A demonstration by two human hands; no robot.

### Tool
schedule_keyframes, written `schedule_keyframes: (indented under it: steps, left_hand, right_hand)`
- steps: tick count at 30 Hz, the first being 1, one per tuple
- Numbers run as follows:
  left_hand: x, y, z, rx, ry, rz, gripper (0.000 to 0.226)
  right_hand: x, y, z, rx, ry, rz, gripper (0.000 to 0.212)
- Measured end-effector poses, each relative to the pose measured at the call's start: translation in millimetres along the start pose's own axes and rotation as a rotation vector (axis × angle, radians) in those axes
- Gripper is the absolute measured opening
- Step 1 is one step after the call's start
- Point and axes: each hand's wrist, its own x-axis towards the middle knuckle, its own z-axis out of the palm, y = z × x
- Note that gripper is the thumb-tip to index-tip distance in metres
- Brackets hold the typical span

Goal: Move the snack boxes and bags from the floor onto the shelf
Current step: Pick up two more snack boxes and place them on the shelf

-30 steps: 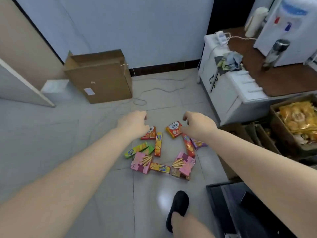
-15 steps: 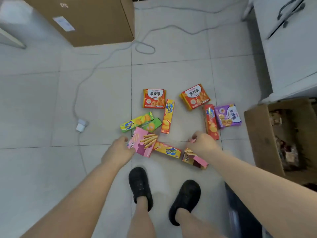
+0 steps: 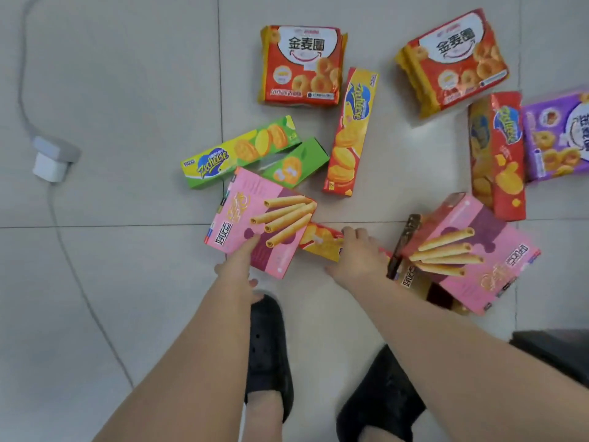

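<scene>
Left hand: my left hand [image 3: 237,266] reaches down to the near edge of the left pink wafer-roll box [image 3: 259,221]; the thumb lies on its printed face and the other fingers curl beneath the edge, so I read it as a pinch on that box.
Right hand: my right hand [image 3: 358,253] lies knuckles-up over a yellow cracker box [image 3: 320,242] flat on the floor; the fingertips reach onto it, but I cannot tell whether they grip it or just rest there.
Left pink box: tilted, its far corner overlapping the green cracker boxes [image 3: 251,154].
Right pink box: a second pink wafer-roll box [image 3: 471,253] sits just right of my right hand, atop a darker box I can barely see.
Other snacks: all on the tiled floor [image 3: 111,90]. Two orange ring-biscuit bags [image 3: 301,63] sit at the far side, an upright-lying orange cracker box [image 3: 350,132] between them, a red cracker box [image 3: 497,154] and a purple bag [image 3: 561,135] on the right.
Feet: black slippers [image 3: 269,352] just below the hands.
Floor extras: a white plug adapter [image 3: 52,159] with its cable, well left of the snacks.
</scene>
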Motion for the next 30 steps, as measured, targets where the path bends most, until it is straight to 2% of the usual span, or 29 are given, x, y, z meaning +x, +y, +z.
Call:
schedule_keyframes:
  steps: [3,6,11,14,19,23,26,30]
  left_hand:
    - [34,-14,4,-0.103,-0.097,0.092,0.076]
    - [50,-28,4,-0.201,-0.159,0.243,0.063]
    - [32,-25,-11,-0.239,-0.149,0.354,0.055]
    - [-1,1,-24,-0.185,-0.122,0.41,0.055]
    - [-105,83,-41,-0.121,-0.126,0.586,0.061]
    - [-233,151,-42,-0.06,-0.202,0.77,0.062]
    - [-338,184,-44,-0.026,-0.266,0.868,0.06]
    - [-465,205,-46,0.016,-0.363,0.932,0.066]
  right_hand:
    - [20,2,30,-0.161,0.087,-0.081,0.073]
    - [33,6,45,-0.237,0.187,-0.119,0.066]
    - [32,5,33,-0.151,0.187,-0.068,0.054]
    - [16,1,-5,0.003,0.219,0.019,0.048]
    - [-33,-12,-125,0.315,0.305,0.081,0.068]
    - [-107,-24,-260,0.566,0.437,0.035,0.061]
    - [-179,-25,-361,0.587,0.551,-0.004,0.067]
    - [-282,-9,-471,0.483,0.699,0.058,0.06]
